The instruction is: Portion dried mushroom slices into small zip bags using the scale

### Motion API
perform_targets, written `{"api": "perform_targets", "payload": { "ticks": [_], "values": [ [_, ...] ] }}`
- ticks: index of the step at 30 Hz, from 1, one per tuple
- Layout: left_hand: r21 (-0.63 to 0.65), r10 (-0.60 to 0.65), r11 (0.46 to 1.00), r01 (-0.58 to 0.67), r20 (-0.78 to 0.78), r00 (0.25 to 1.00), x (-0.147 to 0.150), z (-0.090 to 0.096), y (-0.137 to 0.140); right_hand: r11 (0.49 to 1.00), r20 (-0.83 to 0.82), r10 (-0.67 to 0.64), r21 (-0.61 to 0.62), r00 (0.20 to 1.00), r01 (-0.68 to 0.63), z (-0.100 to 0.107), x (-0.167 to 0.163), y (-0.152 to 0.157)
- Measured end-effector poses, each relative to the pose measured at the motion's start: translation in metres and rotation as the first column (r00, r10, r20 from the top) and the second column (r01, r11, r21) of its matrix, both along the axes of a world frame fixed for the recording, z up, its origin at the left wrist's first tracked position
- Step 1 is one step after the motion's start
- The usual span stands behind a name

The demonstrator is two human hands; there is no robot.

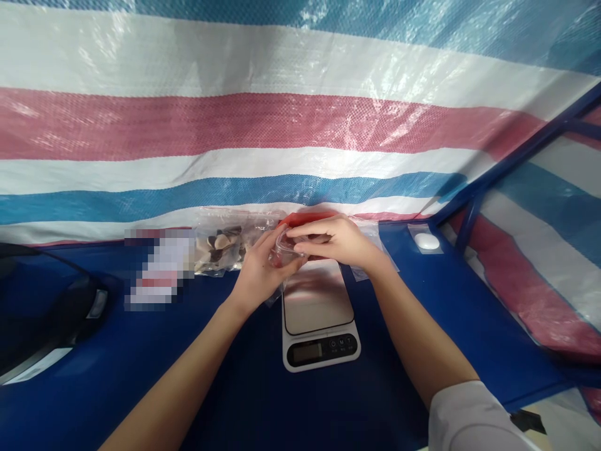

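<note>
My left hand (260,269) is wrapped around a small clear plastic container (283,245), above the back edge of a kitchen scale (320,300). From the other side, my right hand (340,241) has its fingers and thumb closed at the container's rim. Whether a lid is between those fingers cannot be made out. The white scale has a metallic plate, and its dark display faces me. Just behind my hands lies something red (310,218), partly hidden by them.
Left of my hands, clear bags hold dark and pale pieces (218,247). A blurred white packet (162,269) and a black bag-like object (42,313) are farther left. At right, a white oval object (426,242) rests on the blue table (460,307). Striped sheeting (235,125) rises behind.
</note>
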State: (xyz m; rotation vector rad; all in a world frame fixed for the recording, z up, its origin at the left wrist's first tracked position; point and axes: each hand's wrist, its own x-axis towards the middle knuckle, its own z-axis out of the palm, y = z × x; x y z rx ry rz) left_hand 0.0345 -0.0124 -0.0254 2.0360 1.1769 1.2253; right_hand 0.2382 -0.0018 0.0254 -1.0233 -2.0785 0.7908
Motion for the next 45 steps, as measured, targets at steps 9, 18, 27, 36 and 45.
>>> {"api": "perform_targets", "payload": {
  "ticks": [9,18,27,36,45],
  "values": [
    [-0.027,0.062,0.998,-0.062,-0.006,0.998,-0.013,0.007,0.007,0.993,0.085,-0.114,-0.001,0.990,0.115,-0.003,0.045,0.018],
    [-0.092,-0.005,0.996,0.009,0.046,0.999,-0.018,0.006,0.010,0.995,0.519,-0.100,0.028,0.849,0.101,-0.019,0.039,0.025],
    [-0.149,0.011,0.989,-0.003,0.050,0.999,-0.022,0.008,0.010,0.992,0.645,-0.089,0.123,0.759,0.012,-0.038,0.008,0.020],
    [-0.175,0.034,0.984,-0.027,0.037,0.999,-0.021,0.008,0.010,0.973,0.633,-0.063,0.212,0.771,-0.094,-0.049,0.009,0.028],
    [-0.186,0.027,0.982,-0.018,0.044,0.999,-0.020,0.006,0.011,0.954,0.627,-0.062,0.266,0.777,-0.139,-0.057,0.011,0.035]
  ]
}}
